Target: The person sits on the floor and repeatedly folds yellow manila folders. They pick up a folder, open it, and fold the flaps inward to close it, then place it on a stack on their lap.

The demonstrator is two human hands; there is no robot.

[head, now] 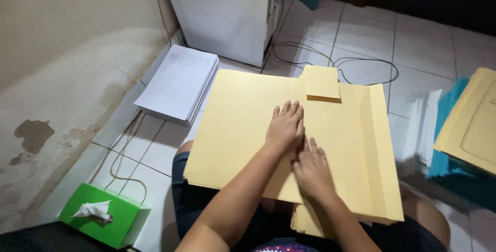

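A large open yellow paper folder (237,123) lies across my lap on a stack of the same yellow sheets, with a small folded flap (321,82) at its far edge. My left hand (285,126) presses flat on the folder's middle fold, fingers together and pointing away. Just below it and to the right, my right hand (311,168) also lies flat on the folder with fingers stretched out. Neither hand grips anything.
A stack of white paper (178,82) sits on the tiled floor at the left by the stained wall. A green tissue box (105,216) stands at lower left. Yellow folders (473,123) on teal ones lie at right. A white appliance (227,9) and cables are behind.
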